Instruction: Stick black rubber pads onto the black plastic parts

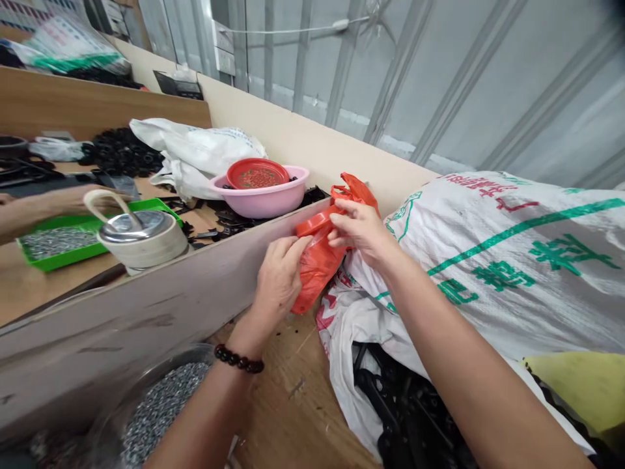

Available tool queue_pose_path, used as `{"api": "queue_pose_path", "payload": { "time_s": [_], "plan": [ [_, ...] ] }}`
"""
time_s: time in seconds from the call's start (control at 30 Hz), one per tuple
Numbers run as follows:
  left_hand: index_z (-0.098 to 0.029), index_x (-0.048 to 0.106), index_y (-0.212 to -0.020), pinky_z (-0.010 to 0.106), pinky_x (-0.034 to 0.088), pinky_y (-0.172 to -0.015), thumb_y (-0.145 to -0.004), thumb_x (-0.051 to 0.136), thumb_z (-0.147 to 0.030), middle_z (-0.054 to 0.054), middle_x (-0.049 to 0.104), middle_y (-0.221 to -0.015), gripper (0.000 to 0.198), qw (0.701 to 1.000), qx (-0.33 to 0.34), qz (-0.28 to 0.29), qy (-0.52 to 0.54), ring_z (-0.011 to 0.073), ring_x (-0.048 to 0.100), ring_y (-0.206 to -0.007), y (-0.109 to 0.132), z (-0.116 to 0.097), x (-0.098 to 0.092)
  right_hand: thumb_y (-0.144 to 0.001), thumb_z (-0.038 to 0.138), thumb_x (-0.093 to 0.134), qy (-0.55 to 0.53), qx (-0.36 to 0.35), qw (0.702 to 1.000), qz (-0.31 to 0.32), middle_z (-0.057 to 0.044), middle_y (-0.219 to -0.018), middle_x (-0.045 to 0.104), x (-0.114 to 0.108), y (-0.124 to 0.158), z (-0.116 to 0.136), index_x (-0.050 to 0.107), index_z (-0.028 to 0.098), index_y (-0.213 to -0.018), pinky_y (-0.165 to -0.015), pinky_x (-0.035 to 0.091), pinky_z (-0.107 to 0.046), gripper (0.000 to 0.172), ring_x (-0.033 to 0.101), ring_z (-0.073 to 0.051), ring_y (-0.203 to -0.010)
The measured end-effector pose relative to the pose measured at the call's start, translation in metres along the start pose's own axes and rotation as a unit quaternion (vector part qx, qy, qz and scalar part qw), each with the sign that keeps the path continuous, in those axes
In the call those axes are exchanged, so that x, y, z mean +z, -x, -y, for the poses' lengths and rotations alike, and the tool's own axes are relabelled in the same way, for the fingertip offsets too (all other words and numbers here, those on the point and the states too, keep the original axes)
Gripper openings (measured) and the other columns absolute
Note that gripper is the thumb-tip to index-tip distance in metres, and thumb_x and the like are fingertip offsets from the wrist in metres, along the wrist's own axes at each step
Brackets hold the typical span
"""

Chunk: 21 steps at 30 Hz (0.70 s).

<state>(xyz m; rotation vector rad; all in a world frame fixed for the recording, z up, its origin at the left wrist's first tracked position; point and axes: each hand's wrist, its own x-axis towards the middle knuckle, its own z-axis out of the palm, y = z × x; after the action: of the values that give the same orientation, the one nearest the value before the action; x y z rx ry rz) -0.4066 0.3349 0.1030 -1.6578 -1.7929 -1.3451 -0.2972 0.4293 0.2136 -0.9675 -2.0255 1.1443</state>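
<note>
A thin red plastic bag (317, 270) is bunched up against the low wooden divider. At its upper part shows a smooth red rim, like a lid (312, 225); what lies inside the bag is hidden. My left hand (279, 277), with a dark bead bracelet on the wrist, pinches the bag's left side just below that rim. From the right, my right hand (361, 231) has its curled fingers on the bag's upper part, near the loose crumpled top.
Right of my hands lies a big white woven sack (488, 247); black plastic parts (405, 404) fill an open sack below. A tub of small metal pieces (163, 404) stands at lower left. Beyond the divider (195, 293) are a pink basin (263, 200), a lidded pot (141, 241) and another person's arm (53, 205).
</note>
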Motion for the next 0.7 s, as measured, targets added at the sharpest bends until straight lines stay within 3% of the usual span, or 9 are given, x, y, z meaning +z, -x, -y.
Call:
{"api": "queue_pose_path", "payload": {
  "time_s": [0.07, 0.17, 0.23, 0.33, 0.47, 0.6, 0.7],
  "plan": [
    [-0.015, 0.054, -0.118, 0.043, 0.039, -0.096, -0.091, 0.036, -0.021, 0.014, 0.055, -0.113, 0.034, 0.999, -0.008, -0.038, -0.010, 0.0253, 0.048, -0.108, 0.002, -0.002, 0.003, -0.086, 0.019, 0.052, 0.072, -0.013, 0.997, 0.002, -0.003, -0.078, 0.064, 0.009, -0.005, -0.001, 0.051, 0.012, -0.123, -0.064, 0.058, -0.036, 0.038, 0.066, -0.018, -0.065],
    [-0.013, 0.039, -0.131, 0.052, 0.029, -0.103, -0.087, 0.048, -0.038, 0.021, 0.035, -0.138, 0.051, 0.998, -0.002, -0.065, -0.017, 0.0330, 0.032, -0.128, 0.008, -0.004, 0.010, -0.085, 0.025, 0.055, 0.150, -0.048, 0.987, 0.000, -0.009, -0.098, 0.067, 0.019, -0.008, 0.003, 0.056, 0.017, -0.120, -0.091, 0.047, -0.047, 0.036, 0.062, -0.028, -0.099],
    [-0.010, 0.026, -0.138, 0.053, 0.028, -0.104, -0.083, 0.053, -0.044, 0.024, 0.024, -0.146, 0.070, 0.999, 0.009, -0.044, -0.021, 0.0360, 0.025, -0.133, 0.009, -0.004, 0.016, -0.088, 0.031, 0.052, 0.265, -0.080, 0.961, 0.002, -0.011, -0.106, 0.067, 0.023, -0.006, 0.005, 0.050, 0.019, -0.128, -0.100, 0.035, -0.053, 0.042, 0.056, -0.032, -0.112],
    [-0.006, 0.018, -0.142, 0.051, 0.031, -0.102, -0.083, 0.053, -0.039, 0.026, 0.026, -0.147, 0.077, 0.999, -0.009, 0.004, -0.040, 0.0367, 0.027, -0.132, 0.006, -0.003, 0.021, -0.091, 0.039, 0.042, 0.370, -0.117, 0.922, 0.014, -0.014, -0.117, 0.063, 0.023, 0.001, 0.001, 0.033, 0.019, -0.141, -0.101, 0.033, -0.054, 0.054, 0.055, -0.033, -0.114],
    [-0.006, 0.017, -0.144, 0.051, 0.035, -0.099, -0.085, 0.049, -0.037, 0.025, 0.029, -0.146, 0.074, 0.998, -0.051, 0.021, -0.041, 0.0367, 0.034, -0.128, -0.001, -0.002, 0.023, -0.090, 0.036, 0.037, 0.271, -0.123, 0.954, -0.034, -0.016, -0.137, 0.047, 0.015, 0.015, -0.030, 0.027, 0.012, -0.143, -0.103, 0.036, -0.046, 0.058, 0.047, -0.028, -0.123],
    [-0.006, 0.024, -0.142, 0.049, 0.034, -0.101, -0.088, 0.042, -0.030, 0.024, 0.034, -0.144, 0.061, 0.999, -0.003, 0.012, -0.048, 0.0335, 0.035, -0.129, -0.008, 0.000, 0.028, -0.084, 0.025, 0.040, 0.250, -0.106, 0.961, -0.052, -0.017, -0.132, 0.050, 0.015, 0.026, -0.067, 0.040, 0.008, -0.136, -0.102, 0.039, -0.041, 0.054, 0.049, -0.024, -0.121],
    [-0.005, 0.031, -0.140, 0.048, 0.031, -0.103, -0.090, 0.035, -0.022, 0.022, 0.037, -0.143, 0.052, 0.997, 0.019, 0.015, -0.071, 0.0323, 0.035, -0.129, -0.017, 0.005, 0.038, -0.084, 0.020, 0.039, 0.256, -0.136, 0.956, -0.052, -0.017, -0.136, 0.045, 0.026, 0.027, -0.078, 0.043, 0.007, -0.133, -0.107, 0.033, -0.039, 0.051, 0.042, -0.023, -0.126]
  ]
}}
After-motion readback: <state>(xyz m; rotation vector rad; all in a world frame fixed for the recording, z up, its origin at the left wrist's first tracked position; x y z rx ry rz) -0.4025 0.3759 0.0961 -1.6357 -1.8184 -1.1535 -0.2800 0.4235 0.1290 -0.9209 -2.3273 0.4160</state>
